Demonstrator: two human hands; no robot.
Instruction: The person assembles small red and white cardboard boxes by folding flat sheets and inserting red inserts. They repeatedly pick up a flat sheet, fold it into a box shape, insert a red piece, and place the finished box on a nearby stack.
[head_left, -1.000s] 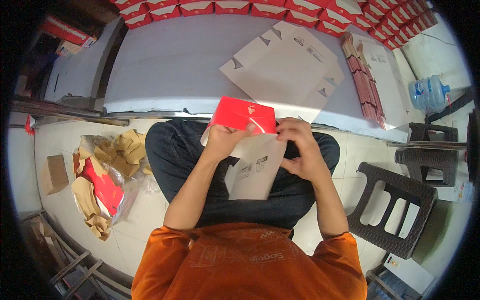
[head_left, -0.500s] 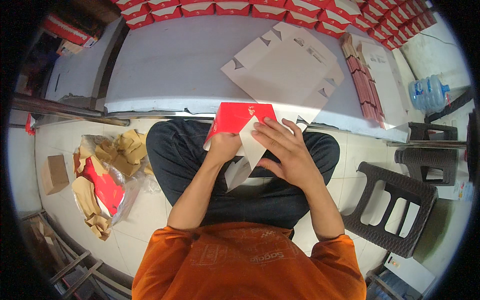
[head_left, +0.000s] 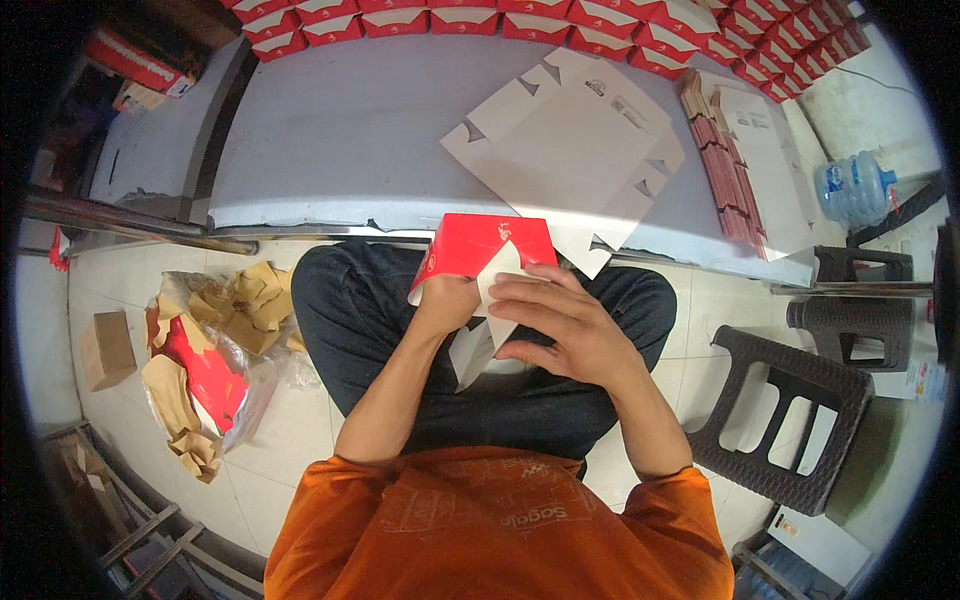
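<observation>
Red-and-white carton blank (head_left: 487,262) sits gripped between both hands over the lap, just this side of the table edge (head_left: 330,215). The left hand (head_left: 447,302) pinches its lower left corner from beneath, fingers closed on the card. The right hand (head_left: 562,325) lies flat across the white flap, fingers spread and pressing leftward, so it covers more of the piece. The carton's long axis runs left to right, its red panel tilted up and away from the hands. Beyond the hands, flat white blanks (head_left: 570,140) lie on the table; further off stand rows of finished red boxes (head_left: 560,20). Right of the right hand is a dark plastic stool (head_left: 790,420); left lies a bag of scraps (head_left: 205,350).
</observation>
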